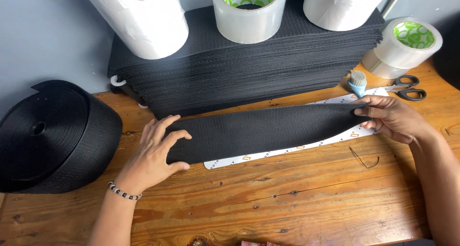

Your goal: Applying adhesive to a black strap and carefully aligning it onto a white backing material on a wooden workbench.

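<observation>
A long strip of black woven fabric (263, 128) lies across the wooden table (287, 203), over a white backing sheet (268, 154) with small printed marks. My left hand (154, 152), with a beaded bracelet at the wrist, grips the strip's left end, fingers on top and thumb at its lower edge. My right hand (390, 117) pinches the strip's right end and holds it slightly lifted off the white sheet.
Behind the strip is a tall stack of black fabric pieces (239, 68) carrying white rolls (139, 18) and a clear tape roll (249, 8). A large black webbing roll (52, 135) sits at left. Another tape roll (402, 47), scissors (407, 87), a small brush (357, 82) and a loose thread (364, 159) are at right.
</observation>
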